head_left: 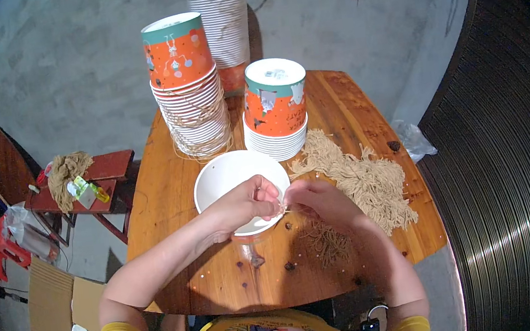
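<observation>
Both hands' fingers (267, 195) pinch a string (284, 211) at the white bowl's (226, 174) rim.

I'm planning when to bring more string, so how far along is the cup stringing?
Done, it seems: the near stack of cups carries tan string loops. In hand: the left hand and right hand meet at the rim of one white cup, apparently working on a string. Left: a short stack and a tall stack show no strings I can see, and a large string pile remains.
</observation>
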`<move>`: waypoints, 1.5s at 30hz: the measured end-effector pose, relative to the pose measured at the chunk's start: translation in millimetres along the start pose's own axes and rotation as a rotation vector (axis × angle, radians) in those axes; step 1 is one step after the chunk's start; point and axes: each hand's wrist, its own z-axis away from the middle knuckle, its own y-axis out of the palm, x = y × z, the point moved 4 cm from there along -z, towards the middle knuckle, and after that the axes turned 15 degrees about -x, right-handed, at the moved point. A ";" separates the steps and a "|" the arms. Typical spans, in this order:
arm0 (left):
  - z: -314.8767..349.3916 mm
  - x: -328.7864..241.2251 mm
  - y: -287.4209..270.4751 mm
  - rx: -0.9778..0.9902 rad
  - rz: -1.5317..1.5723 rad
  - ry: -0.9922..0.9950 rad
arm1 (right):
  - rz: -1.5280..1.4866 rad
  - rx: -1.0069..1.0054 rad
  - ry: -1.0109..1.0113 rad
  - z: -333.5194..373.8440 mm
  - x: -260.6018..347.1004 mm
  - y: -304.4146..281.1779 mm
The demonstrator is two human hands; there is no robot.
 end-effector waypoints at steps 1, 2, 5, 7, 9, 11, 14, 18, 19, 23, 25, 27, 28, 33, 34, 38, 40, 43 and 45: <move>-0.3 0.4 -0.2 0.003 -0.001 -0.004 | -0.033 -0.007 -0.030 0.5 -1.6 -0.7; -0.6 0.8 -0.1 0.006 -0.002 -0.008 | -0.031 -0.007 -0.030 1.7 -5.6 0.3; -0.9 -0.7 0.8 -0.004 -0.046 0.013 | 0.152 -0.175 -0.367 10.5 -4.9 2.8; -0.4 0.4 -0.8 0.001 -0.050 0.013 | 0.271 -0.251 -0.607 21.0 4.2 9.0; 0.3 0.7 -0.1 0.010 -0.055 0.015 | 0.352 -0.283 -0.628 24.5 4.7 10.3; 3.3 -2.0 3.1 0.027 -0.151 0.099 | 0.433 -0.318 -0.649 26.7 5.8 10.5; 10.3 -4.8 6.6 0.033 -0.278 0.166 | 0.363 -0.339 -0.595 28.1 4.4 9.5; 10.3 -2.7 4.2 0.015 -0.325 0.166 | 0.307 -0.342 -0.626 26.4 -1.7 9.4; 10.8 -3.6 3.0 -0.006 -0.390 0.195 | 0.274 -0.342 -0.646 26.7 -2.9 8.6; 13.9 -6.5 1.2 -0.075 -0.613 0.317 | 0.256 -0.353 -0.606 29.5 -3.9 9.8; 15.9 -9.9 3.0 -0.119 -0.647 0.371 | 0.265 -0.361 -0.632 31.0 -3.5 9.0; 18.0 -13.6 2.8 -0.166 -0.681 0.424 | 0.239 -0.364 -0.611 32.4 -3.9 9.4; 18.5 -13.4 1.3 -0.162 -0.638 0.389 | 0.213 -0.365 -0.591 32.8 -4.6 9.6; 22.9 -13.7 2.8 -0.147 -0.587 0.405 | 0.209 -0.376 -0.661 35.7 -3.1 10.8; 24.6 -15.0 5.3 -0.138 -0.561 0.381 | 0.209 -0.375 -0.674 36.8 -1.8 11.4; 30.5 -16.8 8.3 -0.161 -0.575 0.351 | 0.282 -0.381 -0.723 38.8 2.5 14.6; 30.1 -14.8 7.7 -0.157 -0.554 0.333 | 0.325 -0.361 -0.693 40.3 3.1 17.5; 28.0 -11.4 5.1 -0.148 -0.522 0.331 | 0.471 -0.426 -0.944 44.5 2.3 21.8; 27.5 -11.3 5.1 -0.141 -0.510 0.346 | 0.499 -0.424 -0.981 47.9 5.6 21.7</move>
